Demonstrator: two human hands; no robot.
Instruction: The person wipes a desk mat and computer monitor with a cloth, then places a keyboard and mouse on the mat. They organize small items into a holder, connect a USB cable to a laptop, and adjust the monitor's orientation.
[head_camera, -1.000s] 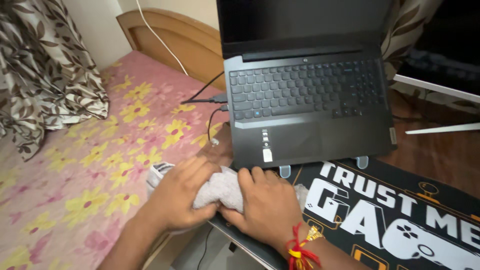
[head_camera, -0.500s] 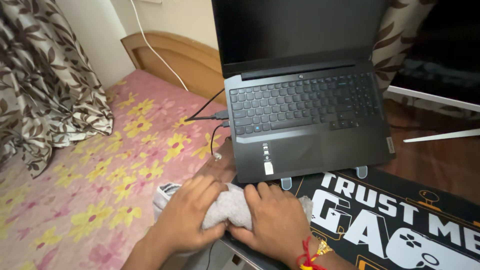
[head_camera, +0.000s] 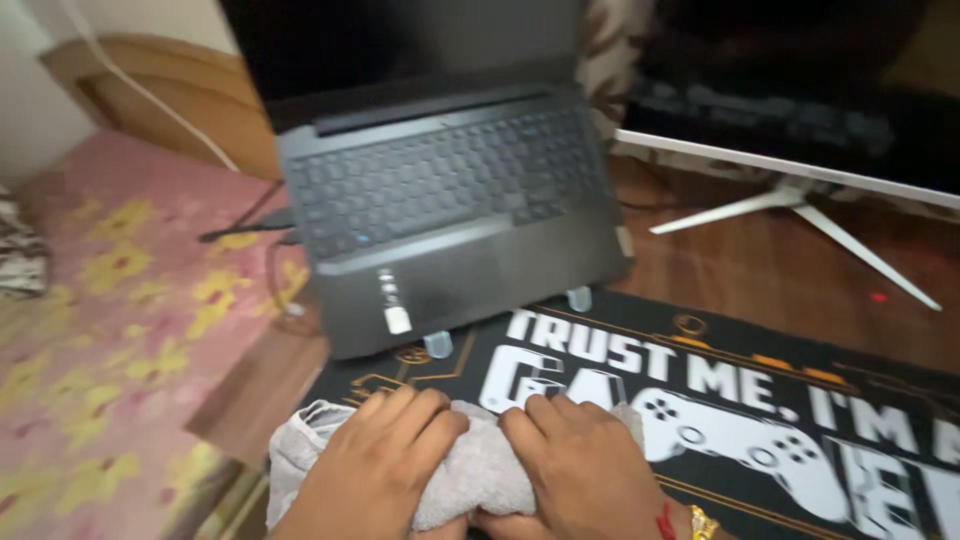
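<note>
Hands, left and right, clutch grey cloth, grip closed.

A brown wooden desk fills the right and centre of the frame. On it lie a black printed desk mat at lower right, a dark grey open laptop on clear feet at centre, and a white monitor stand at upper right.

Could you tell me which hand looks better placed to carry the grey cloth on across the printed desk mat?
Probably the right hand: it presses the grey cloth on the desk mat side, while the left hand lies nearer the mat's left edge.
</note>
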